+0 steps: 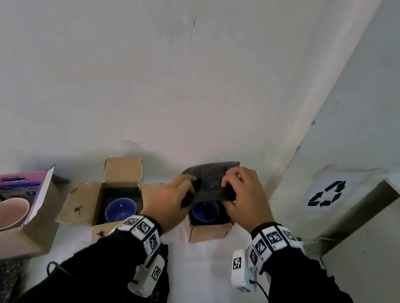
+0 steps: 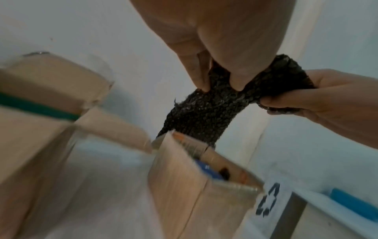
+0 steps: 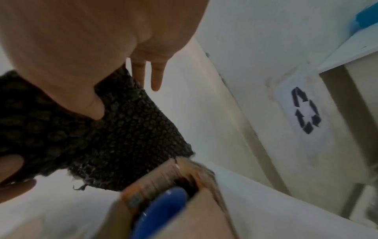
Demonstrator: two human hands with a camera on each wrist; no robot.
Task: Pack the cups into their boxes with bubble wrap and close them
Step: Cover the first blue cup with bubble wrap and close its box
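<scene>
White wall and a white tabletop (image 1: 200, 281) fill the head view. Low at centre-right, the left hand (image 1: 168, 198) and the right hand (image 1: 244, 197) each pinch one end of a dark sheet of bubble wrap (image 1: 211, 179), held just above an open cardboard box (image 1: 207, 233) containing a blue cup (image 1: 204, 211). Left of it stand a second open box (image 1: 82, 201) with a blue cup (image 1: 119, 213) and, at the lower-left edge, a purple-lined box (image 1: 11, 240) with a pink cup (image 1: 6, 213).
</scene>
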